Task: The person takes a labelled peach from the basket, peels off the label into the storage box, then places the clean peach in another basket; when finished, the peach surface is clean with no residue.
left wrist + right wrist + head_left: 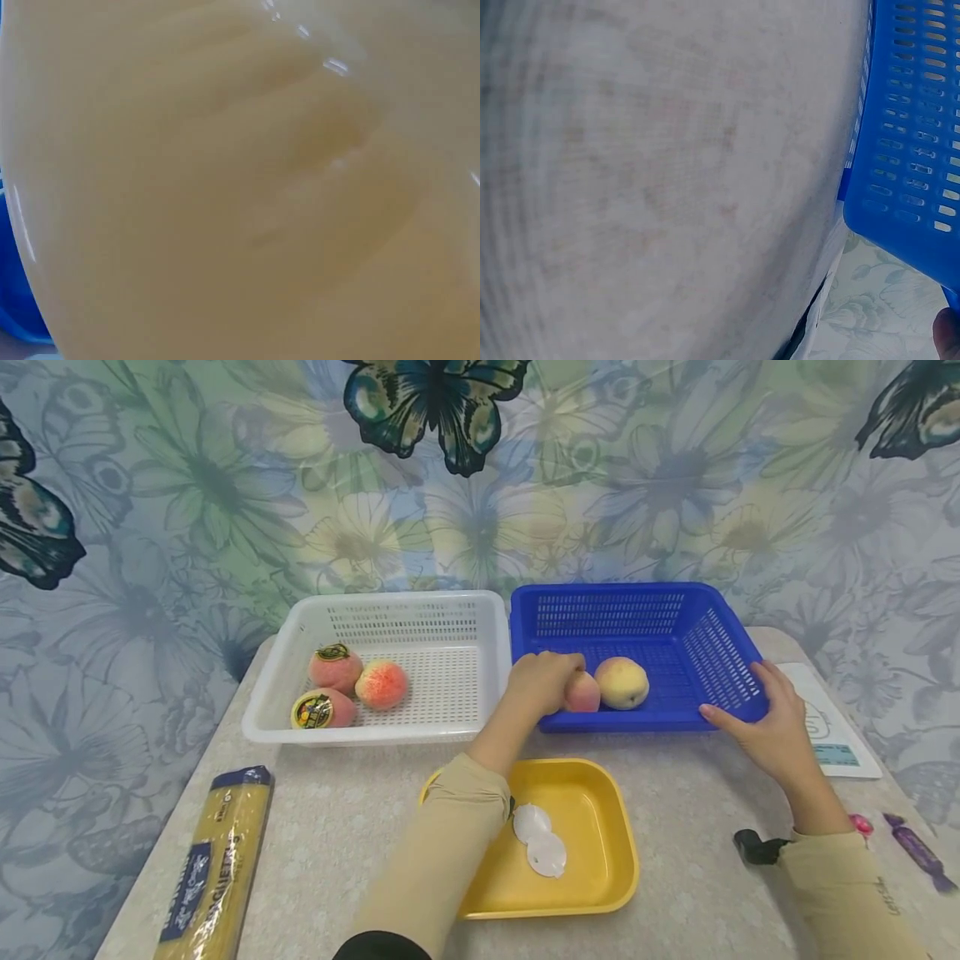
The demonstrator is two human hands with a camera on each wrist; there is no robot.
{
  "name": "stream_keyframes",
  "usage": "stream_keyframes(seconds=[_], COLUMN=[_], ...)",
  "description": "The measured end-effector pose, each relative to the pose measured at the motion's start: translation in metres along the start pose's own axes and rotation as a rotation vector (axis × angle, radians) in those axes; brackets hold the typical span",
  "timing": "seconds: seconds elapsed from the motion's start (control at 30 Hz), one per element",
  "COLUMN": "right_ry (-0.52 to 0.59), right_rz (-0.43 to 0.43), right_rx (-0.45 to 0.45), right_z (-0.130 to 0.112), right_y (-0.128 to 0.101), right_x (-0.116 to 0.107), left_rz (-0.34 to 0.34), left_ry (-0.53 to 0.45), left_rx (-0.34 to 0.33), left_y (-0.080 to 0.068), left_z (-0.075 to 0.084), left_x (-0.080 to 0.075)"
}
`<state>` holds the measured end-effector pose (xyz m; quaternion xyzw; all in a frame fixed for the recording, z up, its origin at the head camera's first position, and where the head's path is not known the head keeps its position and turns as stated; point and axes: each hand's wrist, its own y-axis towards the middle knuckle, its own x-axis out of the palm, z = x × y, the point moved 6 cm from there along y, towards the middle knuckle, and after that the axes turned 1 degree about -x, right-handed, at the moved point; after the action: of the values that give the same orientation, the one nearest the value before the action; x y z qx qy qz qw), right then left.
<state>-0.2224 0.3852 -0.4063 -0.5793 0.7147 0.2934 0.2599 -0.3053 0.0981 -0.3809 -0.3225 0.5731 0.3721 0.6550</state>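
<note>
My left hand (547, 681) reaches over the front rim of the blue basket (622, 723), its fingers curled round a pinkish peach (582, 693). A paler yellow peach (622, 683) lies in the basket just right of it. At the basket's front right corner my right hand (780, 735) holds the rim, thumb along the front and fingers at the side. The right wrist view shows the slotted basket wall (904, 150) and one fingertip (948, 334) by it. Three peaches (381, 684) sit at the left of the white basket (375, 737), two with dark stickers.
A yellow tray (592, 893) holding a white piece of two joined discs (546, 854) stands in front, under my left forearm. A spaghetti pack (213, 868) lies at left. At right are a white printed packet (832, 735), a purple wrapped candy (918, 850) and a pink one (862, 824).
</note>
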Motion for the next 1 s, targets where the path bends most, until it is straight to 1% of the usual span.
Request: stream_keyframes(seconds=[0.1,0.17,0.23,0.3,0.4,0.43,0.53,0.6,0.67,0.8,0.9,1.0], right_ry=[0.002,0.003,0.005,0.002,-0.004,-0.006,-0.014,-0.022,-0.038,-0.092,-0.087,-0.025], right_rz=[-0.002,-0.001,0.003,0.007,0.018,0.021,0.032,0.035,0.041,0.081,0.117,0.134], right_rx=[0.003,0.003,0.003,-0.001,-0.014,-0.018,-0.033,-0.045,-0.062,-0.119,-0.165,-0.205], right_z=[-0.002,-0.003,-0.004,-0.004,-0.004,-0.004,-0.006,-0.008,-0.01,-0.019,-0.029,-0.045], right_y=[0.0,-0.001,-0.002,-0.003,-0.004,-0.005,-0.005,-0.006,-0.007,-0.008,-0.009,-0.011], right_x=[0.001,0.001,0.001,0.0,-0.001,-0.001,-0.002,-0.002,-0.002,-0.006,-0.008,-0.009], left_rz=[0.008,0.005,-0.011,-0.03,-0.057,-0.064,-0.069,-0.049,-0.014,0.072,0.126,0.158], left_ry=[-0.02,-0.077,-0.182,-0.314,-0.507,-0.556,-0.659,-0.694,-0.712,-0.736,-0.748,-0.752], left_rx=[-0.001,0.003,0.006,0.011,0.023,0.03,0.061,0.065,0.058,-0.006,-0.056,-0.118], left_y=[-0.001,-0.002,-0.004,-0.008,-0.018,-0.022,-0.039,-0.052,-0.067,-0.101,-0.126,-0.149], left_z=[-0.002,-0.003,-0.005,-0.006,-0.007,-0.008,-0.014,-0.022,-0.034,-0.064,-0.087,-0.112], left_x=[-0.001,-0.003,-0.007,-0.013,-0.026,-0.031,-0.048,-0.063,-0.078,-0.104,-0.114,-0.113])
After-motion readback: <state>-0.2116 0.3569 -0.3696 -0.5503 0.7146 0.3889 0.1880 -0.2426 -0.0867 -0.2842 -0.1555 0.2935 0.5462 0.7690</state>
